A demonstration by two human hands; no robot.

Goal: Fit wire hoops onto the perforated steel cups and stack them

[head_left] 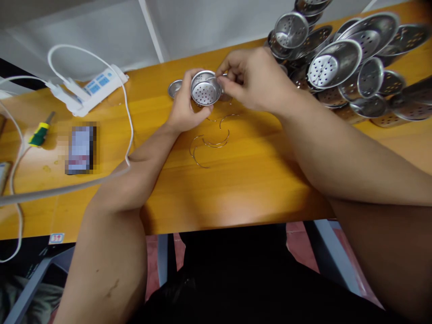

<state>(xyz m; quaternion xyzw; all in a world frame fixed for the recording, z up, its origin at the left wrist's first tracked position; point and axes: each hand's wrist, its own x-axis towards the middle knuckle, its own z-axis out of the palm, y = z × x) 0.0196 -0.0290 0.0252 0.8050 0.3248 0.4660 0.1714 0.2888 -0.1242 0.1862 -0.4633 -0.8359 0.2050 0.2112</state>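
With left hand [185, 108] curled around perforated metal cup [205, 93], upper centre, steady it against right hand [258, 78], pinched closed, contents unclear.

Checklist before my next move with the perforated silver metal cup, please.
1. Left hand holding the perforated silver metal cup: ok.
2. Cup's open mouth visible: ok.
3. Right hand fingers at the cup's rim: ok.
4. Thin wire gripped in those fingers: cannot tell; too small.
5. Loose thin curved metal wires off the table: not ok, several lie there.
6. White cable not touching the left forearm: cannot tell; they overlap in view.
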